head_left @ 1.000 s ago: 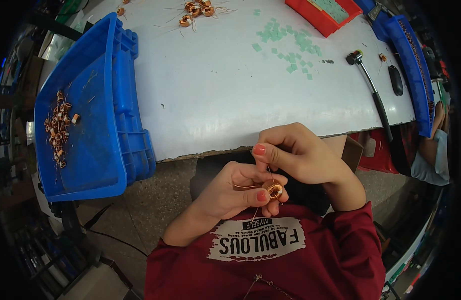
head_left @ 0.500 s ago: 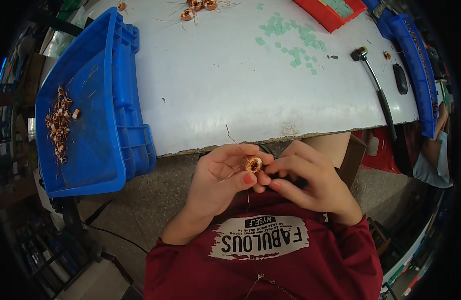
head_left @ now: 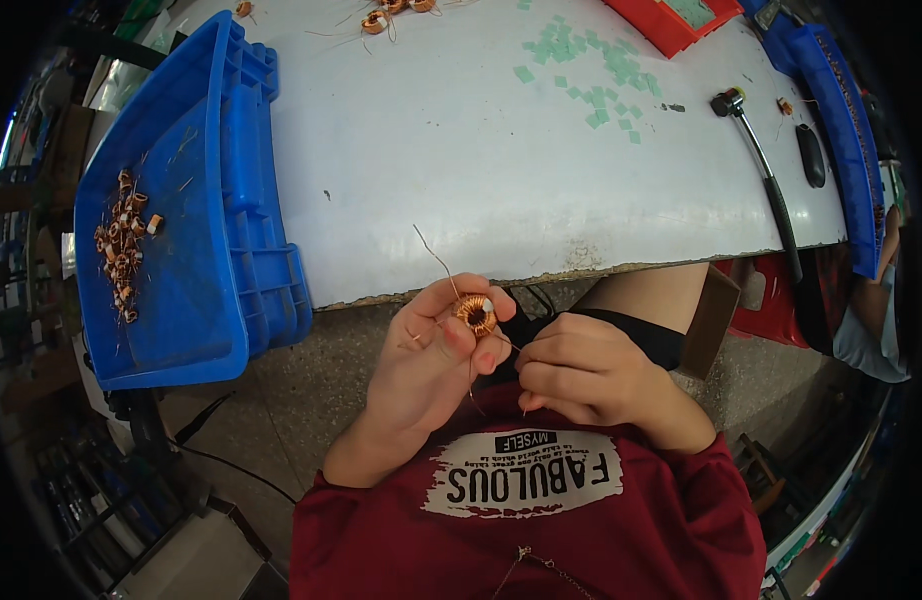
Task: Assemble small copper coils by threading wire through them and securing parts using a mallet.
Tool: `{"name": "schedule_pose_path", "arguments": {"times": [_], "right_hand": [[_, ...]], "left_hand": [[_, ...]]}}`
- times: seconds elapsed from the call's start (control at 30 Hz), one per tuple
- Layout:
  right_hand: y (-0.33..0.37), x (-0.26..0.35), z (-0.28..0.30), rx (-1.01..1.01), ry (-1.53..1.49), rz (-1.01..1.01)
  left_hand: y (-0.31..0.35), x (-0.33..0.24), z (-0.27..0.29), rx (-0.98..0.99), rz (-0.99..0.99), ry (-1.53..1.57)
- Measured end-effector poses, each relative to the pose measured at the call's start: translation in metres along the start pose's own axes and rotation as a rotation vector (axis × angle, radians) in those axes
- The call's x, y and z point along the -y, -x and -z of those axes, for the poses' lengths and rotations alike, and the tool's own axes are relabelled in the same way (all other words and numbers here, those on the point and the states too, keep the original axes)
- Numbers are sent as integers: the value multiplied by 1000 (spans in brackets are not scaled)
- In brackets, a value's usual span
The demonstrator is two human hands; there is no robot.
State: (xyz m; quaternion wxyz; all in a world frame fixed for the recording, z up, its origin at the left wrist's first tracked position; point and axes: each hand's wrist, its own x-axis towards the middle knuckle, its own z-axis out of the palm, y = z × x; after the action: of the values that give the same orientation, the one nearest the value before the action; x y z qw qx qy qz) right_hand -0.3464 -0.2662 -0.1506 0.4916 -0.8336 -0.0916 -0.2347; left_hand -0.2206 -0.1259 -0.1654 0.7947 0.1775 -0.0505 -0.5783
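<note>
Between the thumb and fingers of my left hand [head_left: 426, 350] is a copper-wound ring coil [head_left: 475, 316], with a small pale patch on its upper right rim. One long wire end rises from it past the table's front edge; other ends stick out to the left and below. Just to the right, my right hand [head_left: 591, 370] is closed with its fingers curled, gripping a wire end [head_left: 511, 343] that runs from the coil. Both hands are above my lap, in front of the table. The fingertips of my right hand partly hide the wire's end.
At left stands a blue bin [head_left: 196, 340] holding a heap of small copper coils [head_left: 123, 245]. More coils [head_left: 377, 20] lie at the table's far side. Pale green squares [head_left: 601, 75] are scattered near a red tray [head_left: 671, 35]. A mallet [head_left: 756, 150] lies at right beside a blue box [head_left: 831, 120].
My left hand has moved slightly left with the coil, turning its face more into view. My right hand has drawn away from the coil, down and right, with the wire stretched between.
</note>
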Motion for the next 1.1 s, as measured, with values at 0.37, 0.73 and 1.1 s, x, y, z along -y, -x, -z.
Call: {"name": "schedule_pose_path", "arguments": {"times": [0.37,0.73,1.1], "right_hand": [[10,-8,0,-11,541,221],[10,-4,3,86,678,280],[-65,-11,55,335,-862,-1006]], "left_hand": [[-3,-12,-26,-247,103,-223],[6,2,-34,-179,-224,-755],[18,6,-52,-83,95,-870]]}}
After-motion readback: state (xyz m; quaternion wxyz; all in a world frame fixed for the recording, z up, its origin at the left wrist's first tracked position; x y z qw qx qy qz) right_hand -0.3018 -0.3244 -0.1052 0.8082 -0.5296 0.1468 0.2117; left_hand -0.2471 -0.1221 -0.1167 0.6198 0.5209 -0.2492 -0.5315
